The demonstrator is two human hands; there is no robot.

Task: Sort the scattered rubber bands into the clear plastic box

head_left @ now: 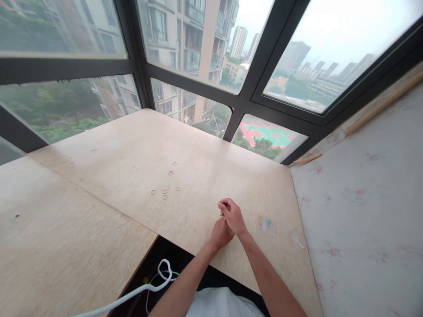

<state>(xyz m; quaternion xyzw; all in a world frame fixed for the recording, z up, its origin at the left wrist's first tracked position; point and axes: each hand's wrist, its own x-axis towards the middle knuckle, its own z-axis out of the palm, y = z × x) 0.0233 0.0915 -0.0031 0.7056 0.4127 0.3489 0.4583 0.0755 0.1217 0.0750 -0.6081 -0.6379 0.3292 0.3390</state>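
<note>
My two hands meet over the pale plywood table (pixel 139 145), a little above its near edge. My right hand (pixel 232 214) lies on top with its fingers curled into a pinch; whatever is in it is too small to make out. My left hand (pixel 220 234) sits just beneath and behind it, touching it, and its fingers are covered by the right hand. Several small reddish rubber bands (pixel 165 192) lie loose on the table, ahead and to the left of my hands. A small clear packet with coloured bits (pixel 266 223) lies just right of my right wrist.
Dark-framed windows (pixel 243 103) close off the table's far side. A pale flowered wall (pixel 363 198) borders it on the right. A white cable (pixel 155 284) loops in the dark gap at the near edge. A lower plywood sheet (pixel 59 246) adjoins on the left. A small white scrap (pixel 297 241) lies near the wall.
</note>
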